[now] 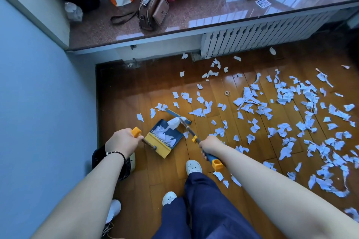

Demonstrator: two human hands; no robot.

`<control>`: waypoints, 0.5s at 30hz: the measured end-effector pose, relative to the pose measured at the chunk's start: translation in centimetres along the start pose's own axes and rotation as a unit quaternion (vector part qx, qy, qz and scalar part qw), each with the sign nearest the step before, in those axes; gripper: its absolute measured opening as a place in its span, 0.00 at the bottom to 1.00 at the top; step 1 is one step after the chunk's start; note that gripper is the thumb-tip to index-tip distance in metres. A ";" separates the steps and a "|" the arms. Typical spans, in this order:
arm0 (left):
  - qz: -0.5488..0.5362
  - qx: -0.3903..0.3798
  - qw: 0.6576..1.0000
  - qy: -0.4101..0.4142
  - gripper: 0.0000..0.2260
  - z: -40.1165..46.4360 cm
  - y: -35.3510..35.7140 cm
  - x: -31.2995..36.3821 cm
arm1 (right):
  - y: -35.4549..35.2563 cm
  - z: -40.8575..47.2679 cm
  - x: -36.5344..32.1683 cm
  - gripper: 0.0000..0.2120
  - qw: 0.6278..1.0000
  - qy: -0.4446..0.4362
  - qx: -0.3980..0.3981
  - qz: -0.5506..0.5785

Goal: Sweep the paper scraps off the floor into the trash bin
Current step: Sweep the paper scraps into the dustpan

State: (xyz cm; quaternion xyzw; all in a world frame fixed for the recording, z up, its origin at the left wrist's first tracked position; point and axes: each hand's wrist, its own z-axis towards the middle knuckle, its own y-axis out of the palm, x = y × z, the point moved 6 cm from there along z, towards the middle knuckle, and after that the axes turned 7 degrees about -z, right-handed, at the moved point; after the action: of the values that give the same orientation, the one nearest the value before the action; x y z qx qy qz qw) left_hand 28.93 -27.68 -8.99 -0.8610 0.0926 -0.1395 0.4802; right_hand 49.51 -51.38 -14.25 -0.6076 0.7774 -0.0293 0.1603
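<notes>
**Bare arms, navy trousers, white clogs**

From where I stand, both forearms are bare to the edge of view, with no sleeves showing. The left hand (123, 142) has a thin bracelet (116, 153) of small dark beads at the wrist, with a pale section in it. The right hand (210, 144) wears nothing at the wrist. The trousers (209, 209) are loose, dark navy, and fall in soft folds. On the feet are white clogs (193, 167) with round holes across the toes.
</notes>
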 end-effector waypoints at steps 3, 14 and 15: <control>0.008 0.005 1.000 0.007 0.16 -1.3 0.2 -0.8 | 0.8 0.1 1.5 0.06 0.999 0.018 0.001 0.051; 0.048 -0.001 0.997 0.056 0.17 -5.2 0.9 -4.2 | 5.9 -1.0 6.0 0.12 0.995 -0.011 0.064 0.072; 0.049 -0.004 0.997 0.057 0.17 -5.3 1.3 -4.4 | 6.6 -1.0 6.3 0.12 0.996 -0.009 0.067 0.062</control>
State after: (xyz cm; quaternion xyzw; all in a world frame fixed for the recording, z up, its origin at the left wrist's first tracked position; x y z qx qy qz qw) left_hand 22.95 -31.31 -8.09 -0.8480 0.1627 -0.1644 0.4768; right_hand 41.71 -55.79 -16.21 -0.5465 0.8082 -0.0658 0.2093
